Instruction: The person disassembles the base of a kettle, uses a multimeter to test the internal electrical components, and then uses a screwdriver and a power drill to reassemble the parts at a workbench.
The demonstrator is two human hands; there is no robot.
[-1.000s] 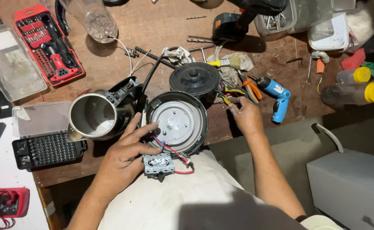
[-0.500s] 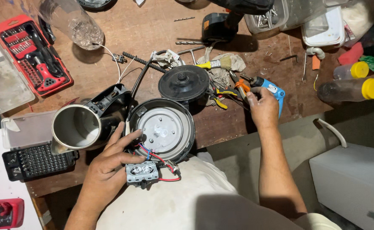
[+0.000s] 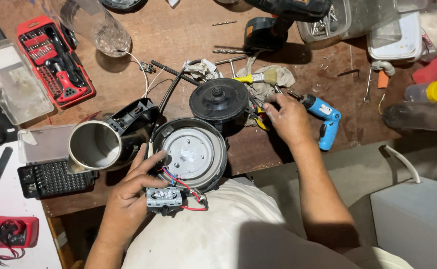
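A steel electric kettle (image 3: pixel 193 154) lies upturned at the bench's front edge, its grey underside plate showing. My left hand (image 3: pixel 131 194) grips its near rim, thumb on the edge. A small grey switch block (image 3: pixel 163 197) hangs from it on red, blue and black wires, right by my fingers. The kettle's steel mouth and black handle (image 3: pixel 96 144) point left. Behind it sits a round black base (image 3: pixel 219 100). My right hand (image 3: pixel 289 118) rests past that base, fingertips on small tools beside a blue electric screwdriver (image 3: pixel 323 114); what they pinch is hidden.
A red bit-set case (image 3: pixel 54 60) and a clear box (image 3: pixel 10 87) lie far left, a black bit holder (image 3: pixel 54 178) in front of them. A yellow-handled brush (image 3: pixel 256 77), rag, cordless drill (image 3: pixel 278 20), bottles with yellow caps (image 3: pixel 427 104) and a red multimeter (image 3: pixel 2 231) surround the work.
My right hand reached out to the blue screwdriver and has come back a little toward the black base. My left hand stays on the kettle's rim.
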